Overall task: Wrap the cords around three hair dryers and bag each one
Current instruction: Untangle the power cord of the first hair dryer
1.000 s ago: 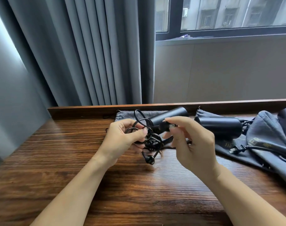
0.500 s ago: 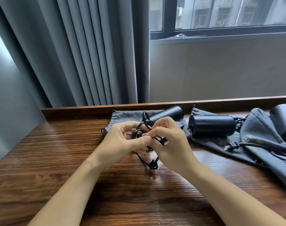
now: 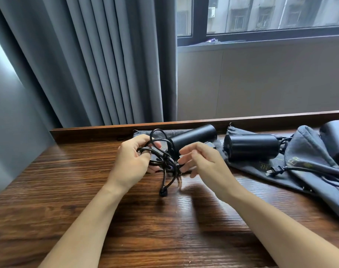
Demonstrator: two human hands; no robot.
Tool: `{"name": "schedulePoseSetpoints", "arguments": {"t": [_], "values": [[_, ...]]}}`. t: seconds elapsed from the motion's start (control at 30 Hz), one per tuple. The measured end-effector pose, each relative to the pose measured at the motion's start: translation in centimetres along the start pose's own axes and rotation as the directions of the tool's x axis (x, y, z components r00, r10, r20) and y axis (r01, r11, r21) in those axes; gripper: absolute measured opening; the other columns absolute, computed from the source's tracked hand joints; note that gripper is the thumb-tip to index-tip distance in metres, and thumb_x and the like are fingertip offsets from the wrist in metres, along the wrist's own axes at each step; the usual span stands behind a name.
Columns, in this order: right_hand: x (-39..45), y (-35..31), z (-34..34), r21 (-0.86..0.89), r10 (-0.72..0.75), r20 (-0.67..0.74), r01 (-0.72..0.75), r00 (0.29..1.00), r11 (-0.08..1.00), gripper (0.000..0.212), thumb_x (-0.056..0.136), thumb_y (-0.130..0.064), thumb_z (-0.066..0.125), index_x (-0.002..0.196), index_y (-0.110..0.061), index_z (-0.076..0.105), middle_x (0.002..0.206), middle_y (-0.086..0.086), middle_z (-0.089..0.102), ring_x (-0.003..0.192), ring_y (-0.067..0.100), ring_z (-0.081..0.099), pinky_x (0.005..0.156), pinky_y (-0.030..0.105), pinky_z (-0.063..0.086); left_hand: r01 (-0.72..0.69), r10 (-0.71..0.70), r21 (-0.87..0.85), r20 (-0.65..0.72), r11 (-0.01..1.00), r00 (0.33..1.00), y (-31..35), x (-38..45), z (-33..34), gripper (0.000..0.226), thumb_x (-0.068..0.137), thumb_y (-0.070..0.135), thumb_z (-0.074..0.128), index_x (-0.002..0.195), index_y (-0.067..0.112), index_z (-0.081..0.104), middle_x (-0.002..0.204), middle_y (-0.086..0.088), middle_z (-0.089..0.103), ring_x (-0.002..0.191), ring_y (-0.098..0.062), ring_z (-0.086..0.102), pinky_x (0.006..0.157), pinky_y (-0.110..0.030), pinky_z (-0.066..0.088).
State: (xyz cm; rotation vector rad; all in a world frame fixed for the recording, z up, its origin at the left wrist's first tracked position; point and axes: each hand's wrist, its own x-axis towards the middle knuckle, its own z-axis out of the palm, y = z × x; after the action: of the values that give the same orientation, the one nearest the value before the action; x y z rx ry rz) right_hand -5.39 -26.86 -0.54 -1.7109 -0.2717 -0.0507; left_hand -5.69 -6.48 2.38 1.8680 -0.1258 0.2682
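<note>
A black hair dryer [image 3: 193, 138] is lifted above the wooden table [image 3: 87, 190], over a grey bag [image 3: 141, 132]. My left hand [image 3: 132, 163] grips its bundled black cord [image 3: 162, 161], with loops round my fingers and one loop hanging down to the table. My right hand [image 3: 203, 163] hovers just right of the bundle, fingers loosely spread, fingertips near the cord. A second black dryer [image 3: 251, 147] lies on another grey bag [image 3: 261, 168], its plug [image 3: 270, 172] loose beside it. The third dryer [image 3: 334, 140] sits at the right edge on a grey bag [image 3: 307, 149].
A raised wooden ledge [image 3: 106, 128] runs along the table's back edge. Grey curtains [image 3: 97, 64] hang behind on the left, a wall and window on the right. Bare tabletop lies in front of my hands and to the left.
My right hand was pinching the cord end against my left hand; it has let go and drawn back to the right with its fingers spread. My left hand keeps the bundle.
</note>
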Motion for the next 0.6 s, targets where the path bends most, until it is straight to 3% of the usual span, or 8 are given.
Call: {"name": "schedulePoseSetpoints", "arguments": {"t": [0.17,0.27,0.3,0.4,0.5,0.53,0.6], "values": [[0.0,0.7,-0.1,-0.289,-0.106,0.005,0.103,0.994,0.952,0.031,0.092,0.002,0.055,0.091,-0.026,0.07,0.082,-0.008,0.074,0.071,0.011,0.069,0.061,0.022,0.053,0.095,-0.094,-0.088,0.012,0.992,0.996,0.1,0.3,-0.1,0.028,0.105,-0.005,0.046,0.106,0.007,0.071,0.104,-0.021,0.073,0.068,-0.037,0.077,0.06,-0.043,0.066],[-0.4,0.5,-0.1,-0.359,-0.094,0.052,0.106,0.994,0.927,0.037,0.079,0.009,0.052,0.069,-0.02,0.072,0.052,-0.012,0.061,0.047,0.005,0.055,0.049,0.014,0.039,0.167,-0.164,-0.231,0.03,0.959,0.986,0.3,0.4,-0.3,0.027,0.108,0.001,0.044,0.109,0.006,0.07,0.106,-0.021,0.075,0.072,-0.038,0.076,0.066,-0.045,0.065],[-0.6,0.3,-0.1,-0.38,-0.082,0.083,0.107,0.993,0.919,0.038,0.075,0.009,0.051,0.067,-0.02,0.073,0.051,-0.01,0.061,0.046,0.006,0.054,0.049,0.014,0.038,0.191,-0.188,-0.286,0.04,0.939,0.981,0.4,0.5,-0.4,0.028,0.109,0.001,0.042,0.109,0.005,0.069,0.106,-0.02,0.076,0.074,-0.038,0.076,0.068,-0.046,0.065],[-0.8,0.3,0.0,-0.473,-0.119,0.231,0.218,0.966,0.854,0.037,0.077,-0.003,0.061,0.091,-0.034,0.075,0.081,-0.009,0.064,0.068,0.003,0.056,0.063,0.014,0.041,0.224,-0.219,-0.439,0.063,0.87,0.974,0.6,0.7,-0.8,0.029,0.109,0.001,0.038,0.108,0.004,0.066,0.108,-0.017,0.076,0.078,-0.036,0.076,0.07,-0.045,0.065],[-1.0,1.0,0.8,-0.535,-0.111,0.405,0.334,0.908,0.776,0.02,0.086,-0.038,0.075,0.091,-0.048,0.058,0.094,-0.013,0.05,0.084,-0.003,0.049,0.071,0.018,0.037,0.204,-0.183,-0.51,0.091,0.836,0.979,0.7,0.7,-0.8,0.025,0.108,0.0,0.038,0.111,0.003,0.063,0.108,-0.013,0.076,0.082,-0.037,0.075,0.074,-0.045,0.064],[-0.9,1.3,1.1,-0.53,-0.113,0.408,0.336,0.906,0.778,0.014,0.089,-0.044,0.074,0.094,-0.045,0.062,0.095,-0.013,0.049,0.089,-0.003,0.049,0.073,0.018,0.036,0.19,-0.162,-0.506,0.1,0.841,0.982,0.6,0.7,-0.8,0.024,0.108,0.0,0.038,0.114,0.002,0.061,0.109,-0.013,0.076,0.083,-0.037,0.075,0.074,-0.045,0.064],[-0.5,1.8,1.4,-0.475,-0.167,0.335,0.319,0.927,0.82,0.006,0.094,-0.037,0.072,0.1,-0.035,0.073,0.095,-0.007,0.053,0.094,0.002,0.05,0.077,0.021,0.039,0.163,-0.128,-0.489,0.105,0.857,0.986,0.5,0.6,-0.6,0.023,0.108,-0.001,0.04,0.118,0.0,0.06,0.111,-0.014,0.074,0.083,-0.037,0.073,0.073,-0.045,0.063]]}}
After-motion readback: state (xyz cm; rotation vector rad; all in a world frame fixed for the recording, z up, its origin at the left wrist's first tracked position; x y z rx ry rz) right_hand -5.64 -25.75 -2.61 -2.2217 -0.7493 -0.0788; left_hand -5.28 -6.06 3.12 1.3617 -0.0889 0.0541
